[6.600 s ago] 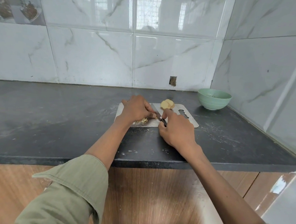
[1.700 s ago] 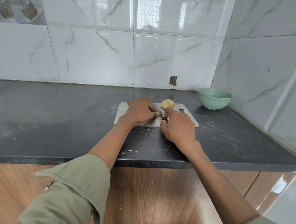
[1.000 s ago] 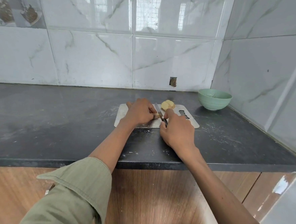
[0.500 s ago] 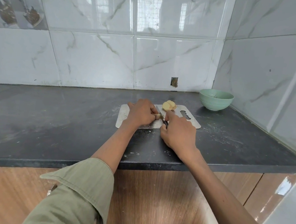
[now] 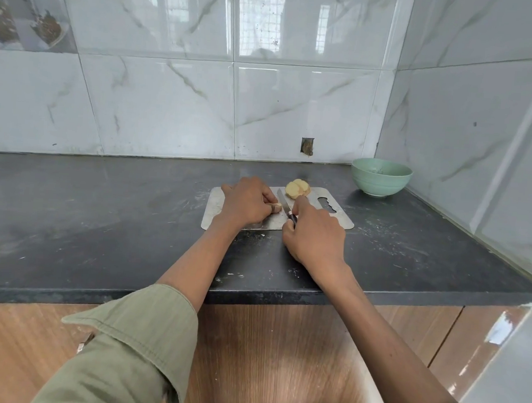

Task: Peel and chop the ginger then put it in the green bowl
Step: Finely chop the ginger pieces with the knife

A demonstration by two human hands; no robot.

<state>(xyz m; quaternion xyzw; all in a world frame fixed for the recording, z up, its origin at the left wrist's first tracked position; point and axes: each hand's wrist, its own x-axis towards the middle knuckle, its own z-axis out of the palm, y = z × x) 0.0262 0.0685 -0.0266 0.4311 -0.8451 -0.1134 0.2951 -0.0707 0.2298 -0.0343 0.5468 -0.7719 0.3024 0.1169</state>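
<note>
A steel cutting board lies on the dark counter. My left hand pins a small piece of ginger to the board, and only the piece's end shows past my fingers. My right hand grips a small knife by its dark handle, forefinger along the spine, with the blade standing just right of that piece. A pile of pale ginger slices sits at the board's far edge. The green bowl stands in the back right corner, and no ginger shows in it.
The dark counter stretches wide to the left, with pale flecks of peel near its front edge. Tiled walls close the back and the right side. Wooden cabinet fronts lie below the counter edge.
Both hands stay at the board, the knife making small cuts beside the held piece. The camera view has shifted slightly. The slice pile and bowl have not moved.
</note>
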